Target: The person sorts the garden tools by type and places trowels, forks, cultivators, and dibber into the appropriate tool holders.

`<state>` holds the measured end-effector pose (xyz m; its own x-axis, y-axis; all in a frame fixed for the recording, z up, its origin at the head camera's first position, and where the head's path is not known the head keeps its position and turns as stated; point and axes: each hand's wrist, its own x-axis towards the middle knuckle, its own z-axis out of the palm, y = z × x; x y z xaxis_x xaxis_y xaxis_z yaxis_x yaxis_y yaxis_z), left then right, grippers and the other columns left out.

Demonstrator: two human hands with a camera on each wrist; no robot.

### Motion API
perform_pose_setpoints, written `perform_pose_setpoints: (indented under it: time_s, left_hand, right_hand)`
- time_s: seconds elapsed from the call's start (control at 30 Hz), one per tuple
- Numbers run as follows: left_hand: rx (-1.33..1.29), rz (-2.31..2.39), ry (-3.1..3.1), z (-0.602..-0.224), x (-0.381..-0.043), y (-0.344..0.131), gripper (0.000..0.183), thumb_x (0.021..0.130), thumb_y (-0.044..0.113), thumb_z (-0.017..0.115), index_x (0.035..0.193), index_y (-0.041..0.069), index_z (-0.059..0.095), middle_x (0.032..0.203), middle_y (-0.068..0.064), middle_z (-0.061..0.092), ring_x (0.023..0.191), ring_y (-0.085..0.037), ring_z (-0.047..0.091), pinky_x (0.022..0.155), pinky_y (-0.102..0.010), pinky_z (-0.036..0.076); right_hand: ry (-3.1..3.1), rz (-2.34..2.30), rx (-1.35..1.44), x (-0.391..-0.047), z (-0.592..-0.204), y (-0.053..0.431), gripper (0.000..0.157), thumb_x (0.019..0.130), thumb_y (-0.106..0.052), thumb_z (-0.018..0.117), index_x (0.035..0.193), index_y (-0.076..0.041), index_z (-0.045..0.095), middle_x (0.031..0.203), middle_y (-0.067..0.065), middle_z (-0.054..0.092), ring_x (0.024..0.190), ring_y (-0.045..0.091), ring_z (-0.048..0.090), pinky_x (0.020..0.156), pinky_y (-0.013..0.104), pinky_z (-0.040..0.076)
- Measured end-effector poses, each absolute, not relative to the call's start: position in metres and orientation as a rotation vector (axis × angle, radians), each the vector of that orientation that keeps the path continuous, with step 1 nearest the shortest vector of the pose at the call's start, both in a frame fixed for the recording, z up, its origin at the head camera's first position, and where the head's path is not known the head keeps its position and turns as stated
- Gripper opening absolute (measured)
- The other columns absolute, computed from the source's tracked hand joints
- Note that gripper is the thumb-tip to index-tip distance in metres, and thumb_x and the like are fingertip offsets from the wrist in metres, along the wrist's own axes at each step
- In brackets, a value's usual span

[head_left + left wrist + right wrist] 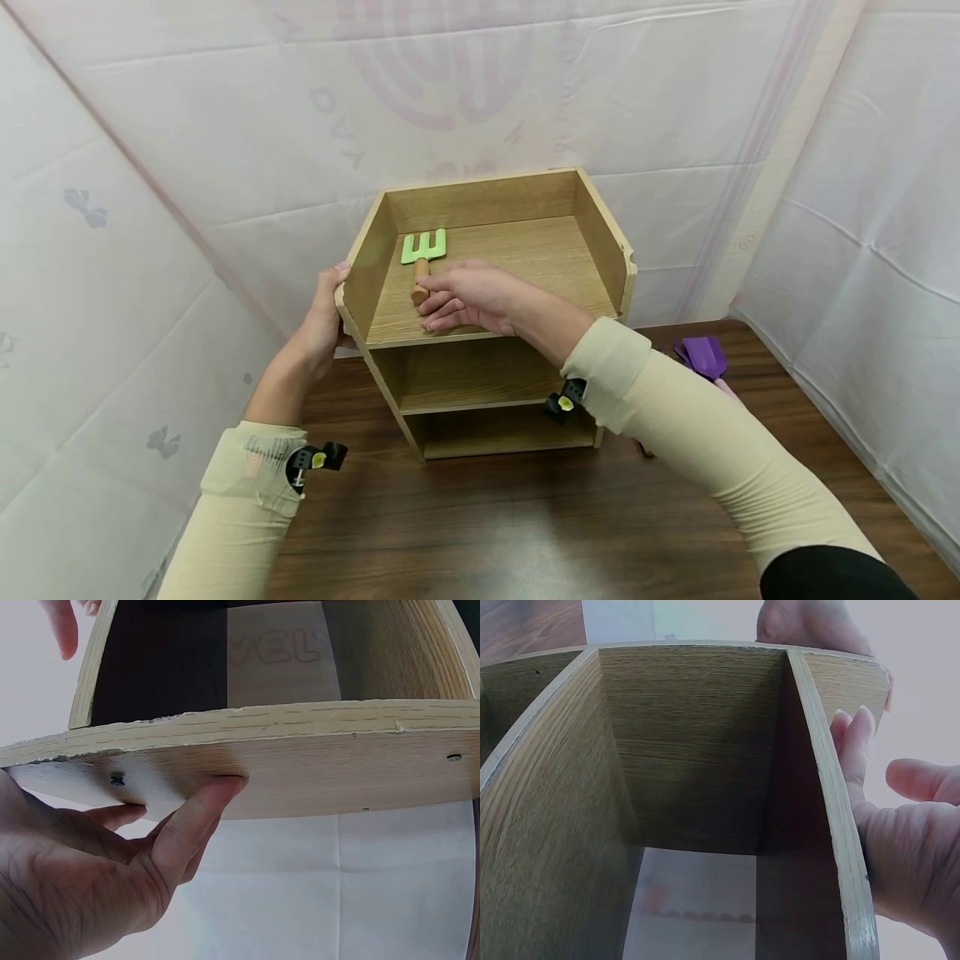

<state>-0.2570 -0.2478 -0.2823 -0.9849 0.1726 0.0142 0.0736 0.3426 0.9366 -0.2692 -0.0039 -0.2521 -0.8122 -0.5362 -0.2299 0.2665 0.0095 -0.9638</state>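
A small wooden shelf unit (480, 333) with an open top and two compartments below stands before me. On its top board lies a toy garden fork (424, 247) with green tines and a wooden handle. My right hand (476, 296) is over the top board, its fingertips right at the end of the handle. In the right wrist view, thumb and fingers of that right hand (911, 847) are spread apart. My left hand (318, 321) rests against the outer left side of the unit. The left wrist view shows this left hand (97, 877) with fingertips touching the side panel (322, 776).
A purple toy shovel (703, 356) lies on the dark wooden table (465, 525) to the right, partly behind my right sleeve. Pale patterned sheets (247, 108) hang behind the unit and at both sides.
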Motion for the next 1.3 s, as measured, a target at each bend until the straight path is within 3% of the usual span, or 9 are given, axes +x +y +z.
perform_pose_setpoints:
  time_s: [0.2,0.5,0.8,1.3]
  left_hand:
    - [0.234,1.735,2.508,-0.283,-0.257,-0.248,0.071,0.101,0.070,0.014,0.162,0.036,0.025,0.120,-0.012,0.049,0.093,-0.024,0.060,0.071,-0.041,0.055]
    - [0.230,1.740,2.517,-0.282,-0.257,-0.244,0.070,0.101,0.069,0.014,0.160,0.034,0.027,0.116,-0.013,0.051,0.091,-0.023,0.060,0.068,-0.040,0.053]
    - [0.245,1.736,2.520,-0.284,-0.261,-0.245,0.070,0.101,0.067,0.014,0.161,0.033,0.026,0.118,-0.013,0.050,0.092,-0.024,0.060,0.069,-0.042,0.055]
    - [0.236,1.743,2.518,-0.286,-0.265,-0.244,0.070,0.101,0.066,0.013,0.162,0.033,0.025,0.120,-0.014,0.048,0.097,-0.027,0.058,0.072,-0.043,0.056]
  right_hand:
    - [1.738,-1.854,-0.292,-0.269,-0.253,-0.003,0.043,0.113,-0.019,0.053,0.148,0.005,0.045,0.139,0.033,0.061,0.091,0.026,0.072,0.078,0.026,0.065]
    - [1.737,-1.874,-0.295,-0.270,-0.255,0.000,0.045,0.113,-0.020,0.052,0.151,0.005,0.045,0.124,0.025,0.064,0.090,0.026,0.072,0.077,0.026,0.065]
    - [1.750,-1.902,-0.319,-0.270,-0.258,0.000,0.050,0.113,-0.021,0.053,0.156,0.003,0.040,0.135,0.029,0.062,0.090,0.027,0.073,0.077,0.026,0.065]
    - [1.747,-1.934,-0.388,-0.274,-0.264,0.005,0.041,0.113,-0.022,0.054,0.144,0.004,0.051,0.109,0.018,0.067,0.088,0.024,0.074,0.078,0.027,0.066]
